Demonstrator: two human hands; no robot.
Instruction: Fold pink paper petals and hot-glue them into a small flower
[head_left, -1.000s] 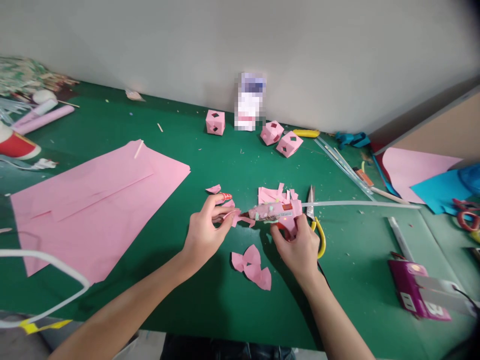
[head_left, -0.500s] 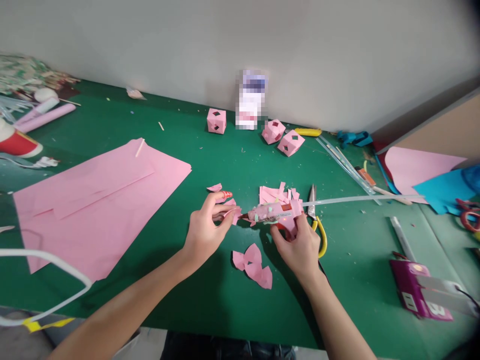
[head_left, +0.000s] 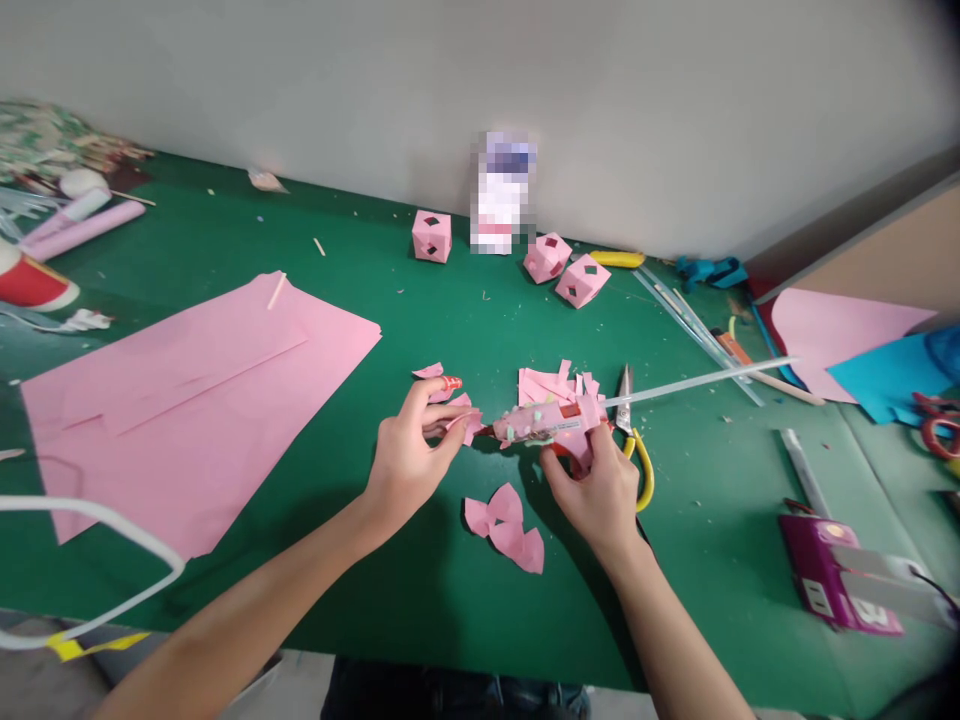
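Note:
Between the fingers of my left hand [head_left: 414, 452] is a small folded pink paper piece [head_left: 472, 426]. My right hand [head_left: 604, 490] grips a pink hot glue gun [head_left: 544, 424] by its handle, the nozzle pointing left at the paper piece. A long clear glue stick [head_left: 697, 382] sticks out of the gun's back. Just below the gun lies a cut pink paper shape [head_left: 517, 538] with petal-like flaps. Pink paper strips [head_left: 555, 384] are heaped behind the gun. Beside my right hand are yellow-handled scissors [head_left: 643, 470], partly covered.
Three pink paper polyhedra stand at the back, one a cube-like box [head_left: 432, 238]. Large pink sheets [head_left: 217, 430] cover the left. A purple power strip [head_left: 825, 580] sits at right, near blue paper [head_left: 892, 375]. A white tube frame [head_left: 150, 540] juts in at lower left.
The rear end of the glue stick has swung up and shifted left. Both hands stay almost in place, with the nozzle slightly closer to the paper piece.

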